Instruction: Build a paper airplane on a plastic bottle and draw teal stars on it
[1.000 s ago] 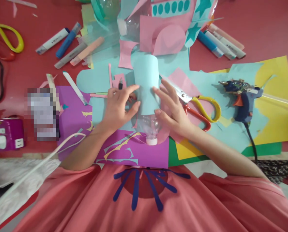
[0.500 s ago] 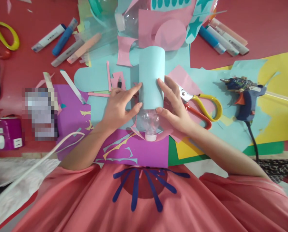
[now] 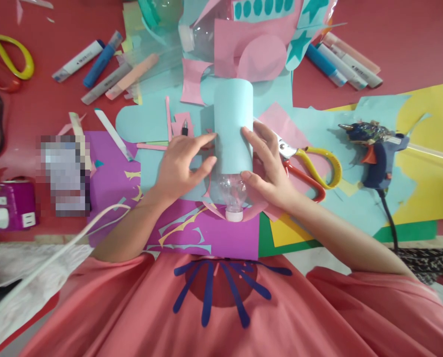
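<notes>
The clear bottle [image 3: 233, 187] lies between the two hands, its long axis running almost straight away from the wearer's body — white cap [image 3: 234, 216] toward the chest, far end toward the clutter of cut paper. A light blue paper sleeve [image 3: 233, 126] covers most of it, leaving only the shoulder, neck and cap bare. From the left hand [image 3: 180, 166] the sleeve lies to the right: index finger and thumb stand spread apart, their tips at its left edge, though whether they press or merely brush it I cannot tell. From the right hand [image 3: 271, 171] it lies to the left, and this hand is the nearer of the two, with the index fingertip on the paper face and the thumb by the sleeve's lower corner, so those fingers seem to be grasping the wrapped bottle lightly from its side. Both hands come in across the long axis rather than along it, and the thumbs sit closer to the cap end than the index fingers do. Just beyond the right hand are scissors [image 3: 286, 149], with a glue gun [image 3: 378, 157] well apart on the same side; a pen [image 3: 184, 128] lies just past the left knuckles, and a purple sheet [image 3: 228, 238] spreads on the wearer's side of the cap.
</notes>
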Motion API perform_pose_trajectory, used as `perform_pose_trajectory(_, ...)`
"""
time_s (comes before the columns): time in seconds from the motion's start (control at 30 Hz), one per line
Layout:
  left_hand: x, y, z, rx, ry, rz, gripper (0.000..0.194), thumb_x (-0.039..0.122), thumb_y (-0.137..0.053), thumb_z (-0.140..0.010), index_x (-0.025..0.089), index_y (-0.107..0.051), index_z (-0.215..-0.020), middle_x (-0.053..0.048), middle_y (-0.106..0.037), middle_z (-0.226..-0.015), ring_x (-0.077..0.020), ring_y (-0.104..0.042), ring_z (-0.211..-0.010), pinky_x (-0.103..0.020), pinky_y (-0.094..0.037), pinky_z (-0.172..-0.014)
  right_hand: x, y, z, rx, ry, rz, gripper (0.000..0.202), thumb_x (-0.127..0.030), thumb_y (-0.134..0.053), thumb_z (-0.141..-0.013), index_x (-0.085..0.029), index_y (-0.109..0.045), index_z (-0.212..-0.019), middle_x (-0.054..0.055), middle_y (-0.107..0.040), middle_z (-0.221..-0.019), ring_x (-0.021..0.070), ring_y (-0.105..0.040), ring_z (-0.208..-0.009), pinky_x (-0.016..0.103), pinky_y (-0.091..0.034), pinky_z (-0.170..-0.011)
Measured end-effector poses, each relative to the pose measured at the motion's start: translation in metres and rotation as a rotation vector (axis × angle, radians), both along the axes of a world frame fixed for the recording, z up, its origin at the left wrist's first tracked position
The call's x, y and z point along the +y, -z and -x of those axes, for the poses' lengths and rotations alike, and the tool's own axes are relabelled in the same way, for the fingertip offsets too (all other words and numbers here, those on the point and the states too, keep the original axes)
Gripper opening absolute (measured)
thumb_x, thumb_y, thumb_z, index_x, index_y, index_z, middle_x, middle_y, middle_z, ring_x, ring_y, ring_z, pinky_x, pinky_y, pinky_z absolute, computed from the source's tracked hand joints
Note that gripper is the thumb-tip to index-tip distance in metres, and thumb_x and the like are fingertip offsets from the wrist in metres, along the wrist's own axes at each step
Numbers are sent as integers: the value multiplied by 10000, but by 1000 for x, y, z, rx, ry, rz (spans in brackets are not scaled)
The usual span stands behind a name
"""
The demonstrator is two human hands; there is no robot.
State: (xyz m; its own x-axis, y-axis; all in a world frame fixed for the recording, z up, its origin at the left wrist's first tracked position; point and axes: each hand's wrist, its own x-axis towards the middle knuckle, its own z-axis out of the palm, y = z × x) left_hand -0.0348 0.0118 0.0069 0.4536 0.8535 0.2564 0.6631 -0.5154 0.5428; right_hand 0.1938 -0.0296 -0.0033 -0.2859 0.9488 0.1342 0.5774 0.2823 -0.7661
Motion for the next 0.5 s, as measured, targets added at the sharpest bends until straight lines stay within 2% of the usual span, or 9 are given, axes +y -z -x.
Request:
perform_pose_trajectory(0.1,20,8,19,16,-134,-52,375,465,-301,-1029,301,-600,-1186,-8,-685,-1103,-217,-576,-1082,-430,-427,-988,0,0,0,2,-11,3,715,-700,-342,-896,-359,-262,-1520,71,-263,-1539,346,-180,-1496,628,-262,-1181)
perform_pose_trajectory(0.23,53,33,42,95,-239,-203,404,577,-356,-992,328,-560,-1236,45,-561,-1316,-228,-398,-1210,-491,-321,-1034,0,1,0,11,-13,9,712,-700,-345,-896,-362,-267,-1517,68,-255,-1541,352,-183,-1494,634,-252,-1182)
perform_pose_trajectory(0.37,68,53,39,131,-262,-251,406,646,-435,-943,295,-609,-1048,61,-567,-1266,-201,-345,-1201,-472,-286,-1026,0,2,1,37,-15,-15,703,-688,-360,-900,-364,-266,-1517,65,-245,-1545,347,-175,-1497,628,-245,-1186)
perform_pose_trajectory(0.43,70,55,34,126,-283,-295,403,655,-498,-917,264,-595,-929,76,-582,-1207,-176,-348,-1187,-449,-294,-1019,0,3,1,41,-16,-23,705,-686,-359,-902,-365,-256,-1521,64,-239,-1546,346,-172,-1497,631,-248,-1182)
perform_pose_trajectory(0.5,72,52,31,111,-284,-300,392,633,-557,-903,244,-567,-852,81,-610,-1134,-159,-395,-1150,-424,-329,-985,0,4,1,33,-16,-17,710,-691,-354,-900,-370,-243,-1523,62,-228,-1551,345,-173,-1497,629,-264,-1176)
